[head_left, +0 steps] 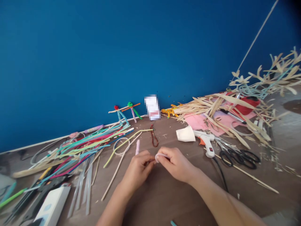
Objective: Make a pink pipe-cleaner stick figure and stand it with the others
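Observation:
Both hands meet low over the middle of the brown table. My right hand [170, 161] is closed, pinching a pale lavender pipe cleaner [162, 154] that curves in a loop at the fingertips. My left hand [141, 164] is closed at the loop's left side, its fingertips close to the right ones; the pipe cleaner's end there is hidden by the fingers. Just behind my left hand, a coiled lavender piece [137, 147] sticks up, and I cannot tell if the hand touches it. A brown bead string [154, 138] lies beyond the hands.
Coloured pipe cleaners [87, 144] and clear glue sticks [87, 188] spread at left, near a white power strip [53, 205]. Two pipe-cleaner figures [119, 116] lean on the blue wall. At right are a glue gun [208, 142], black-handled scissors [240, 158] and dry leaf strips [211, 108].

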The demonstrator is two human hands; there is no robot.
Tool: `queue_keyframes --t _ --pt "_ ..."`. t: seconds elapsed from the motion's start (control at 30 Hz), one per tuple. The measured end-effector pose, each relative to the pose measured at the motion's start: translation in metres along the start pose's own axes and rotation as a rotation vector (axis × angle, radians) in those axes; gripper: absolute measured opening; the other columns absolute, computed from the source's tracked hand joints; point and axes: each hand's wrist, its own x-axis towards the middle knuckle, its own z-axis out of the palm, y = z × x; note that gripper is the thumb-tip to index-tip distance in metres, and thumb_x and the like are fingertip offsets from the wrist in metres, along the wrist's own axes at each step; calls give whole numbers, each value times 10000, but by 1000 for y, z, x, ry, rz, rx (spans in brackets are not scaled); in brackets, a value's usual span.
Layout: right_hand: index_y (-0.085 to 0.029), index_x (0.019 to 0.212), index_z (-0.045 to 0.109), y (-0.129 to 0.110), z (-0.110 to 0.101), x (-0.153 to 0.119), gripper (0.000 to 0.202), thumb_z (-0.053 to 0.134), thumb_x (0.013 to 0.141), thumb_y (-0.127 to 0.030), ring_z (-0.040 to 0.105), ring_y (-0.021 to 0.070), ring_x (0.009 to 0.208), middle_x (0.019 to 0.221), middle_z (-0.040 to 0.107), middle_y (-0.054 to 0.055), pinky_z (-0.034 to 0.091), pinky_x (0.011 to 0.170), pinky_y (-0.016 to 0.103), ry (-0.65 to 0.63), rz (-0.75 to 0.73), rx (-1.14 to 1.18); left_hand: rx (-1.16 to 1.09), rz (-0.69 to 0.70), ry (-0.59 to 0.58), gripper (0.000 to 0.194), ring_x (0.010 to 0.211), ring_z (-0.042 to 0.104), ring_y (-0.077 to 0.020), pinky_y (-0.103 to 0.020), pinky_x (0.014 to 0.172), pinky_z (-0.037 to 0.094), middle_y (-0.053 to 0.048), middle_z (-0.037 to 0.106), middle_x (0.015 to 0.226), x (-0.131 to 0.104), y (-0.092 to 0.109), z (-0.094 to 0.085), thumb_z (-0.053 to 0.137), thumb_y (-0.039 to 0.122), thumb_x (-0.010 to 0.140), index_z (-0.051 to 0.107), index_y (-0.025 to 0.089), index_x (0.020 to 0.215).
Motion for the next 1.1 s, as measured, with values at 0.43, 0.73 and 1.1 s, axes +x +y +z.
queue_keyframes --t 0.43,0.73,1.1 --pt "-166 659 532 22 11 4 205 402 788 -258 425 92 532 574 513 -20 286 499 195 31 148 -49 -326 -247 61 173 596 496 -115 -206 555 373 -14 586 637 -1 1 0 521 292 719 605 142 725" --pt "-158 618 525 1 6 -2 177 459 753 -251 373 72 484 516 477 -40 244 463 186 -108 49 -80 131 -64 166 168 598 505 -119 -221 568 368 -21 577 656 -1 -2 -1 461 187 742 625 179 778" --pt "-151 622 518 20 9 6 263 383 805 -283 418 86 536 555 477 -29 301 503 188 3 147 45 -138 -35 36 161 629 520 -126 -219 585 382 -38 593 673 -1 4 -7 484 233 752 627 161 735"
